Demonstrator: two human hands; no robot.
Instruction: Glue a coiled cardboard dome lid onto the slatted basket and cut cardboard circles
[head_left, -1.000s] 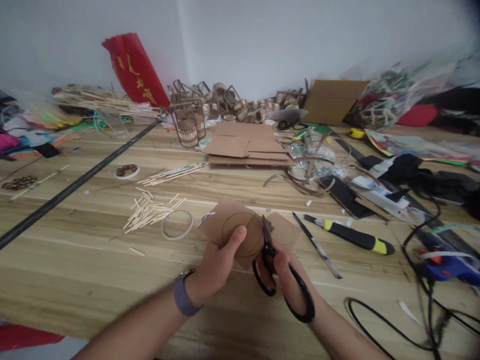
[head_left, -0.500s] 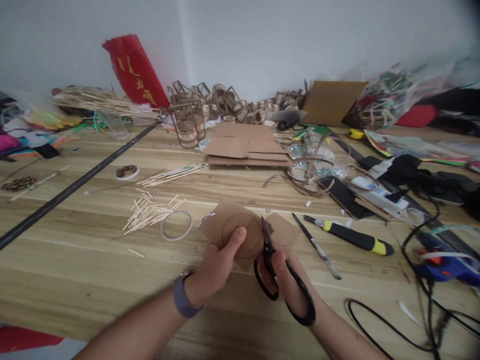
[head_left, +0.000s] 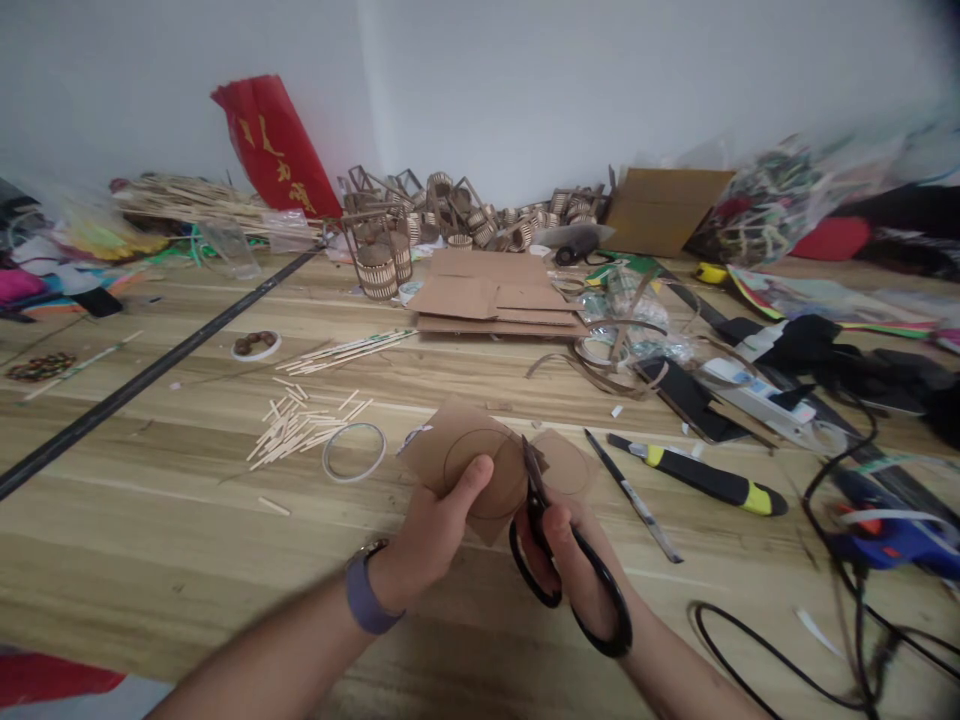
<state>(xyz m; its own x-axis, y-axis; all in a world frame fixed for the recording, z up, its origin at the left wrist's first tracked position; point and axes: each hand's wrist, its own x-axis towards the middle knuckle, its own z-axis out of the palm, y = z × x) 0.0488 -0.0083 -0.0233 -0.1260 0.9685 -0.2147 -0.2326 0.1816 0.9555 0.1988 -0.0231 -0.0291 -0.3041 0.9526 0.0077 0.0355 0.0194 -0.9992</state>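
Observation:
My left hand (head_left: 439,525) grips a piece of brown cardboard (head_left: 454,430) with a circle drawn on it, thumb pressed on top inside the line. In my right hand (head_left: 574,550) is a pair of black-handled scissors (head_left: 536,485), fingers and thumb through the loops. The blades stand at the cardboard's right side, beside the drawn circle. Behind them on the table lies a second cardboard piece (head_left: 566,458), also marked with a circle and partly hidden by the scissors and my right hand.
Short sticks (head_left: 292,425) and a white tape ring (head_left: 354,452) lie to the left. A pencil (head_left: 634,495), a utility knife (head_left: 697,475) and a blue glue gun (head_left: 892,535) with its cable are on the right. Stacked cardboard (head_left: 487,290) and small baskets (head_left: 375,270) stand farther back.
Almost nothing differs. The whole view has shifted down very slightly; both hands keep their hold on the cardboard and the scissors.

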